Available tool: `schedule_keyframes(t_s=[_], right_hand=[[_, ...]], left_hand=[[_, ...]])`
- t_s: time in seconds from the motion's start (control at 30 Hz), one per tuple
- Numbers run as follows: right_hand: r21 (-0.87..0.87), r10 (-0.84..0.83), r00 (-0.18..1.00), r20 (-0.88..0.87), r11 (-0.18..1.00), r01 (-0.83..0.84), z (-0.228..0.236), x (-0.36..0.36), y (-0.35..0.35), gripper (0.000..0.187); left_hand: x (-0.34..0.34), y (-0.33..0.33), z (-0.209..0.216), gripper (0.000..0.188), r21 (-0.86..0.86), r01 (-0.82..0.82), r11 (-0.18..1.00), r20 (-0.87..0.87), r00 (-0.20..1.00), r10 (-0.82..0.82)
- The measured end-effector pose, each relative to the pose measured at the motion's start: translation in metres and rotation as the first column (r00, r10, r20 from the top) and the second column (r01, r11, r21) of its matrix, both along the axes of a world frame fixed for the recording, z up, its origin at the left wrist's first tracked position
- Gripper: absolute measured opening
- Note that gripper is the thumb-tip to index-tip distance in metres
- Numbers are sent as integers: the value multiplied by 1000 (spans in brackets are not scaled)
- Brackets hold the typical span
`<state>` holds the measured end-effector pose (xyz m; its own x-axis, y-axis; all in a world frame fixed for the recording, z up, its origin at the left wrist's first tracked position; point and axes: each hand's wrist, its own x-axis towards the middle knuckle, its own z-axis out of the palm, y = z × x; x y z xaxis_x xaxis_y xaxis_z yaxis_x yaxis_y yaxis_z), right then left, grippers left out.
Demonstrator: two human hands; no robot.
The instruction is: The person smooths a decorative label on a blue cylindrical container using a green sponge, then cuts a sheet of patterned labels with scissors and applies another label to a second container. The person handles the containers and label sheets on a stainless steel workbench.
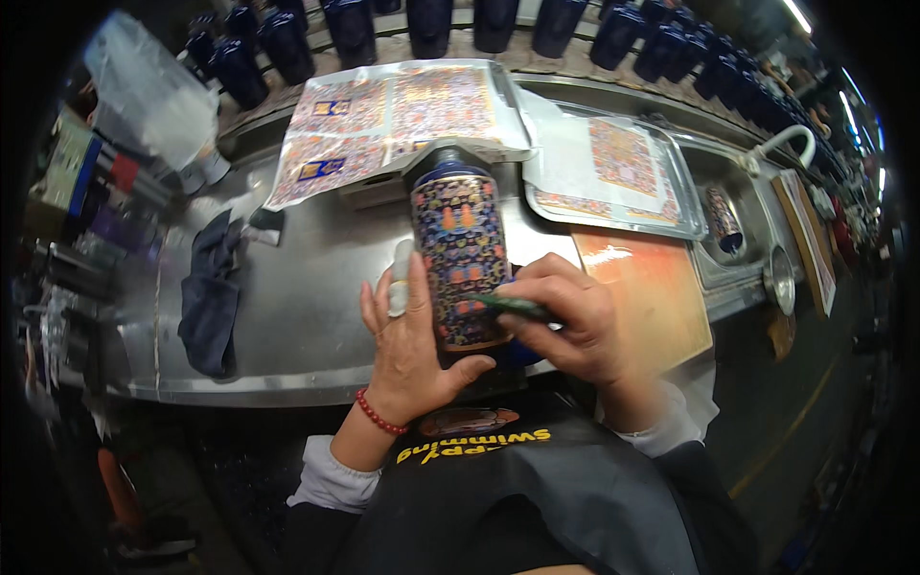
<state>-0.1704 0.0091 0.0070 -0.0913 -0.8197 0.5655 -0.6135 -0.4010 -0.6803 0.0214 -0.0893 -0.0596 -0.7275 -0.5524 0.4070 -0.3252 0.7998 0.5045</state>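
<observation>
A dark blue bottle (464, 251) with a dense, colourful floral pattern and a plain blue neck lies tilted over the metal counter, its base toward me. My left hand (407, 335) grips its lower left side, with the thumb by the base. One finger wears a white cover (399, 278), and a red bead bracelet circles the wrist. My right hand (575, 321) is closed on a thin dark green tool (516, 306), whose tip meets the bottle's lower right front. The palm hides the rest of that tool.
Printed pattern sheets (412, 110) lie behind the bottle. A metal tray (685, 216) holds more sheets, beside an orange-stained board (647, 287). A dark cloth (211, 297) is on the left. At right, a sink (752, 225) contains a patterned bottle. Several blue bottles (429, 29) line the back.
</observation>
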Motion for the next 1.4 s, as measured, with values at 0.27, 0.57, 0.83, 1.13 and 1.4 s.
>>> schedule_keyframes(t_s=[0.27, 0.57, 0.83, 1.13, 1.4], right_hand=[[308, -241, 610, 755, 951, -6, -17, -5, -12, 17], [420, -354, 777, 520, 899, 129, -10, -5, -12, 19], [415, -354, 785, 509, 899, 137, -11, -5, -11, 19], [440, -369, 782, 503, 888, 136, -8, -6, -11, 19], [425, -353, 791, 499, 896, 132, -9, -8, -10, 19]], left_hand=[[-11, 5, 12, 126, -61, -23, 998, -46, 999, 20], [-25, 8, 35, 124, -134, -47, 990, 12, 999, 49], [-19, -2, 44, 121, -31, -9, 999, -40, 999, 8], [-30, 3, 52, 122, -119, -21, 993, 107, 994, 34], [-31, -9, 52, 122, -76, -35, 996, 35, 999, 38]])
